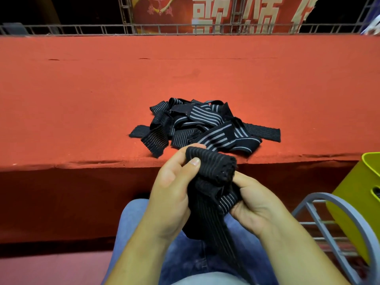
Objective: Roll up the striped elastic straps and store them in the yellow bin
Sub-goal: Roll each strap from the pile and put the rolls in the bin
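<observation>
Striped elastic straps [197, 124] lie in a loose black heap close to the front edge of the red carpeted ledge [185, 79], with wide red surface behind and to either side. I see the yellow bin [357, 202] low at the right, cut off by the frame, resting on a grey wire rack [320, 219]. Over the lap, the left hand [170, 194] curls round the rolled end of one strap [209, 173], thumb pressed on top, while the right hand [257, 204] pinches its tail just below the roll
</observation>
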A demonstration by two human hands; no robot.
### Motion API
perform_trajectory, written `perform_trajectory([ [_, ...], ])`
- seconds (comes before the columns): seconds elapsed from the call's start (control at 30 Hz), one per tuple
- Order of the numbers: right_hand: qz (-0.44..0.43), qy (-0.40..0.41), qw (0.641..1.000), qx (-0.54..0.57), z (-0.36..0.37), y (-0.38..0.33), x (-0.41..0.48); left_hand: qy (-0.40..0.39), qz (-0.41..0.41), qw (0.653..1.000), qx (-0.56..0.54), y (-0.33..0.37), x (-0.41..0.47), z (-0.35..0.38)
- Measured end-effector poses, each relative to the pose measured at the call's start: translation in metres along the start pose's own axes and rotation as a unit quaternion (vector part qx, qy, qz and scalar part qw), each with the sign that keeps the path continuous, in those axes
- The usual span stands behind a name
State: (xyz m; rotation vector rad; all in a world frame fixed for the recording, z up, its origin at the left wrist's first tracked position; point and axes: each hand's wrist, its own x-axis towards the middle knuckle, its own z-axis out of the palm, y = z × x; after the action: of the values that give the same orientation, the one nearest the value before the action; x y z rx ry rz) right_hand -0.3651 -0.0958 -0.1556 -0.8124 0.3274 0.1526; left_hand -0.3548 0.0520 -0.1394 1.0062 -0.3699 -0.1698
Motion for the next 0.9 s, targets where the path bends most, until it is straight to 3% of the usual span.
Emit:
perform_trajectory([
  [0.1, -0.011, 0.003, 1.0, 0.027, 0.0, 0.001, 0.001, 0.014, 0.005, 1.0, 0.002, 0.0, 0.002, 0.0],
  [0.2, -0.089, 0.007, 0.996, 0.001, -0.005, -0.004, -0.002, 0.083, 0.028, 0.996, 0.002, 0.002, 0.01, -0.005],
  [0.43, -0.18, -0.073, 0.974, -0.12, -0.012, -0.008, -0.022, 0.228, 0.075, 0.958, 0.158, 0.002, 0.018, -0.025],
  [0.67, -0.2, -0.177, 0.952, -0.15, -0.005, -0.005, -0.03, 0.248, 0.045, 0.946, 0.204, -0.002, 0.018, -0.035],
  [0.9, -0.236, -0.189, 0.924, -0.234, -0.01, -0.006, -0.03, 0.258, 0.012, 0.94, 0.221, -0.006, 0.02, -0.037],
])
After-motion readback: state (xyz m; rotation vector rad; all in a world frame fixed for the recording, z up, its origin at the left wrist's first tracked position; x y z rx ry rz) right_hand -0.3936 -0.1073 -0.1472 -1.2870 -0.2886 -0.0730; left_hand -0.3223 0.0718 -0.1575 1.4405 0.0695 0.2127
